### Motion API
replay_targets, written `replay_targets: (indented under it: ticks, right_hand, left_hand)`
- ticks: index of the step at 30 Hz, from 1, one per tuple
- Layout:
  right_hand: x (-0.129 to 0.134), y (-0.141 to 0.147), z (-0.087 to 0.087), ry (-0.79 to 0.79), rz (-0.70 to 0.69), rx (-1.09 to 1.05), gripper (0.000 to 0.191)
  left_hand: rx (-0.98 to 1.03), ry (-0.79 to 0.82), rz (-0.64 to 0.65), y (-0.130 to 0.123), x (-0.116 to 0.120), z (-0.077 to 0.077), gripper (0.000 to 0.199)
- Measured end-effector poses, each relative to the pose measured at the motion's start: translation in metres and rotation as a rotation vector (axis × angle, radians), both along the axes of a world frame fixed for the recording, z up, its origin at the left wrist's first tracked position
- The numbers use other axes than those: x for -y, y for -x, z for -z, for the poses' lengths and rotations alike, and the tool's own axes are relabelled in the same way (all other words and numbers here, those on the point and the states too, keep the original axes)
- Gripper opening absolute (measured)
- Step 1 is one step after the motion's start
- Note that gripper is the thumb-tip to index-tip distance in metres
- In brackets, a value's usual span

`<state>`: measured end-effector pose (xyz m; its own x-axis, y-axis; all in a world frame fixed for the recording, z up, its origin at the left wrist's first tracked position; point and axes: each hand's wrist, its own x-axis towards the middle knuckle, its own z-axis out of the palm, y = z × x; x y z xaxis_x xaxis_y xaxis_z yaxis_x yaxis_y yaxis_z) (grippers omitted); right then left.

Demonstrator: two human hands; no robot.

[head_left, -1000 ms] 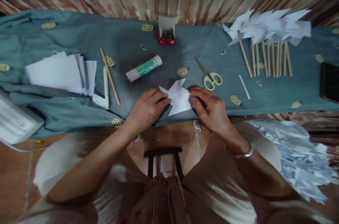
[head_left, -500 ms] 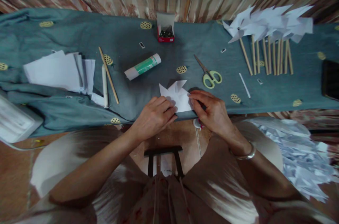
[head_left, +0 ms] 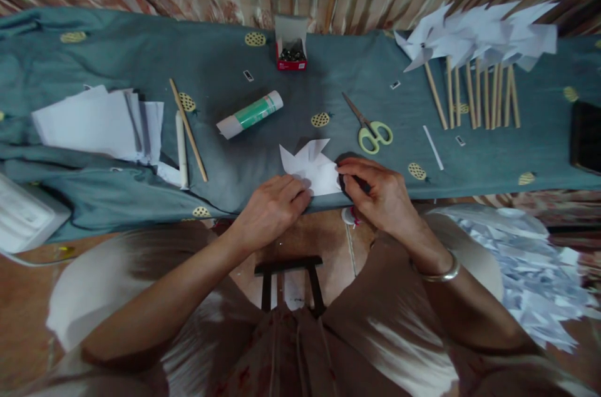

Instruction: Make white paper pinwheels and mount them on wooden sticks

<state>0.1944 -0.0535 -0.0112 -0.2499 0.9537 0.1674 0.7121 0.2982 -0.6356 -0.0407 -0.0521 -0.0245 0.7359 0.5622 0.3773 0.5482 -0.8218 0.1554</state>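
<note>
A white paper pinwheel with folded points lies near the front edge of the table. My left hand is closed at its lower left corner, thumb and fingers pressed on the paper. At the right edge, my right hand pinches the paper between thumb and forefinger. Green-handled scissors lie just beyond my right hand. Past my left hand rests a glue stick with a green label. Finished-looking paper pinwheels on wooden sticks lie in a row at the far right.
At the back stands an open red box of small metal pieces. Stacked white paper, a wooden stick and a white rod lie left. A paper strip lies right. Below are a dark stool and heaped paper pieces.
The view has shifted slightly. Both hands stay on the paper pinwheel with almost the same grip; my right hand sits marginally farther right.
</note>
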Motion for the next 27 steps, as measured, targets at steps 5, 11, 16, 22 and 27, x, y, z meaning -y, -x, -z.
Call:
replay_targets:
  ticks: [5,11,16,22,27]
  right_hand:
    - [-0.0023,-0.0089,-0.006,0.053,-0.125,-0.034,0.023]
    - [-0.0012,-0.0096,-0.01,0.159,-0.219,-0.094,0.023]
    - [-0.002,-0.0094,-0.0078,0.167,-0.238,-0.136,0.015]
    - [-0.0009,-0.0079,-0.0055,0.173,-0.236,-0.17,0.011]
    - [-0.0007,-0.0034,-0.0031,0.173,-0.23,-0.21,0.004]
  left_hand:
    - [0.015,0.043,-0.016,0.0017,0.0009,-0.0028,0.014]
    - [-0.016,0.013,-0.02,0.0045,0.003,-0.0052,0.015]
    - [-0.017,-0.009,0.007,0.0061,0.0038,-0.0085,0.012]
    - [-0.038,-0.005,0.013,0.007,0.0042,-0.0087,0.011]
    - [-0.048,-0.013,0.027,0.0074,0.0046,-0.0064,0.01]
